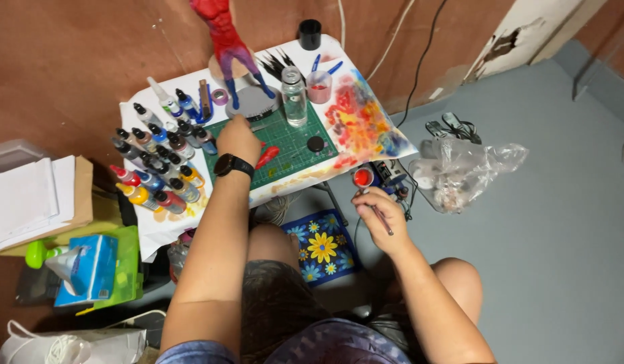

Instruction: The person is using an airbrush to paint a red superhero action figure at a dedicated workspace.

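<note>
One cam only, head-worn, looking steeply down from above the seated person's lap. Faces fwd/down at a small tabletop (157,236) against a brown wall; mid-close range, arms, knees and grey floor (561,269) all in frame. No 2nd view to overlap.

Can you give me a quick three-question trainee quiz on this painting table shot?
1. True or false: the left hand rests on the green cutting mat.
2. What does the right hand hold? A) a tissue box B) a thin brush C) a plastic bag
3. Which side of the mat do the paint bottles stand on, as the camera sees it?

Key: 1 true; 2 B, a thin brush, beside a small cup of red paint; 3 the left side.
</note>
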